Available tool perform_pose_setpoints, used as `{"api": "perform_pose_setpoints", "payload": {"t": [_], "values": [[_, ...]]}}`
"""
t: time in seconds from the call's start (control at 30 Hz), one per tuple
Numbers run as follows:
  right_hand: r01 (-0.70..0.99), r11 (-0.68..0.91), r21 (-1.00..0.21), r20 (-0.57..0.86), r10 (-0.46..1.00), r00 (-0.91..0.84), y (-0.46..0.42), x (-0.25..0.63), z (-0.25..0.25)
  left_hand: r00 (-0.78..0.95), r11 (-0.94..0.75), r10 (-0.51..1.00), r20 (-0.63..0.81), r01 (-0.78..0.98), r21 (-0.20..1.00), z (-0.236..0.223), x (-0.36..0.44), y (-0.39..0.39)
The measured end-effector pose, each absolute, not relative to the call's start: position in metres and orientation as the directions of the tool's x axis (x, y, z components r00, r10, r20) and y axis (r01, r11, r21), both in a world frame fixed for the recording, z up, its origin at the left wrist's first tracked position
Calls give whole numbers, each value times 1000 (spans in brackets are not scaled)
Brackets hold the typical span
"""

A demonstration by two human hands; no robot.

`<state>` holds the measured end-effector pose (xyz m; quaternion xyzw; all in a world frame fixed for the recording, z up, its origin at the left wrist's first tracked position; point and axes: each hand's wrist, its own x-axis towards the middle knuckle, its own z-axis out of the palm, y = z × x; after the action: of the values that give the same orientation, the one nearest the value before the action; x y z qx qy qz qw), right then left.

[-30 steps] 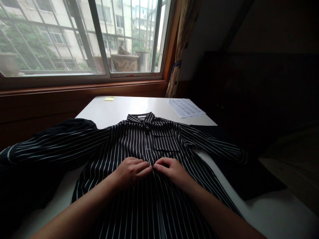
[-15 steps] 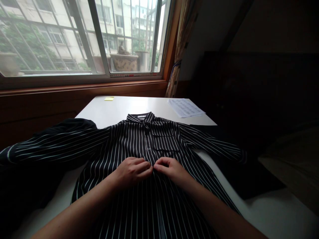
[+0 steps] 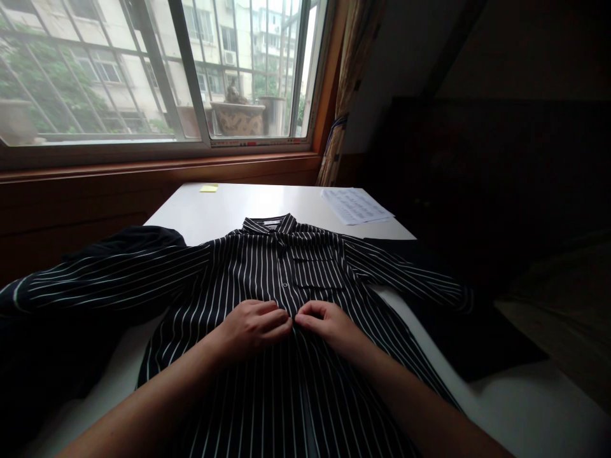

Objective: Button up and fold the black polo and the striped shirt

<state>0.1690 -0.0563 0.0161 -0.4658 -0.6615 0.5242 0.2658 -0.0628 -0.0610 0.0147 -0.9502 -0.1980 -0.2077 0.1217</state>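
Note:
A black shirt with white stripes [image 3: 238, 267] lies spread face up, collar toward the window and sleeves out to both sides. My left hand [image 3: 262, 326] is closed at the front placket, fingertips pinching the cloth. Just to its right, my right hand [image 3: 324, 321] pinches the placket too, thumb and forefinger together. The two sets of fingertips almost meet. A button [image 3: 285, 285] shows on the placket above my hands. Whatever small part sits between the fingertips is hidden. Below my hands the front edges hang slightly apart.
The shirt rests on a white table [image 3: 229, 203]. Dark cloth [image 3: 143, 236] lies under the left sleeve, and more dark cloth [image 3: 482, 343] under the right one. Printed papers [image 3: 356, 207] and a yellow sticky note [image 3: 209, 188] lie at the far end, before a barred window [image 3: 205, 70].
Almost nothing differs. Both hands keep their pinch at the same spot on the placket, and the shirt has not shifted.

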Motion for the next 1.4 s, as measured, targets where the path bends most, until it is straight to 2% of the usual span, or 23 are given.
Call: {"api": "perform_pose_setpoints", "payload": {"t": [0.93, 1.13, 1.4], "values": [[368, 59, -928, -116, 891, -438, -57, 169, 18, 820, -880, 352, 451, 455, -139, 16, -61, -62], [369, 63, -927, -113, 893, -436, -57, 169, 18, 785, -880, 389, 482, 472, -59, 14, -61, -62], [404, 96, -910, -92, 902, -423, -60, 167, 22, 633, -805, 566, 529, 561, 190, 7, -61, -57]]}}
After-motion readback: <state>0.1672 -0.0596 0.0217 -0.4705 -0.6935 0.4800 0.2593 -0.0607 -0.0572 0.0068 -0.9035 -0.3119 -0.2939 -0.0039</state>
